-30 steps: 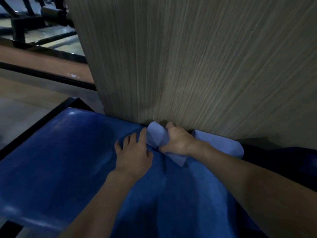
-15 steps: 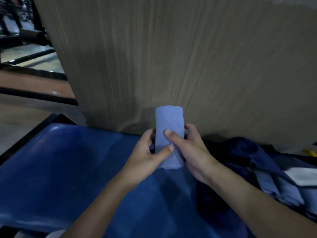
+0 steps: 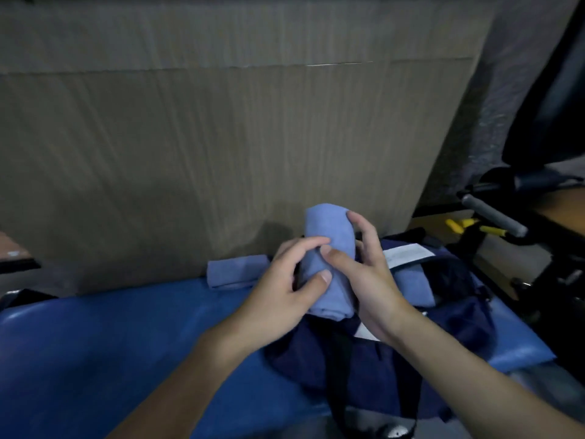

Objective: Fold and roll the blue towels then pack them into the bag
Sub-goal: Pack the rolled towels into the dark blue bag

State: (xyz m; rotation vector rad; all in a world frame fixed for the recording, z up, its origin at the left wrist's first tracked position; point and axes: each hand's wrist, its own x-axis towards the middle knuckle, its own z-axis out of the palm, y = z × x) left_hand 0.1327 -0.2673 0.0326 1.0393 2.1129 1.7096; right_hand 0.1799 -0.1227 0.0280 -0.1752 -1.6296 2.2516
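A rolled light-blue towel [image 3: 330,236] stands upright in the air above the dark navy bag [image 3: 449,315]. My left hand [image 3: 281,296] grips its lower left side, thumb across the front. My right hand [image 3: 364,274] holds its right side, thumb on the front and fingers behind. Another blue towel [image 3: 235,275] lies folded on the bench against the wall, left of my hands. A further light-blue towel [image 3: 411,286] shows inside the bag's opening.
The blue padded bench [image 3: 95,343] carries everything. A wood-grain panel wall [image 3: 221,137] rises right behind it. Black gym equipment with a grey handle [image 3: 493,217] and yellow parts stands at the right. A white label [image 3: 405,253] lies on the bag.
The rolled towel went from lying by the wall to being held upright in both hands, then moved right over the bag. The view swung right, bringing the bag and equipment into sight.
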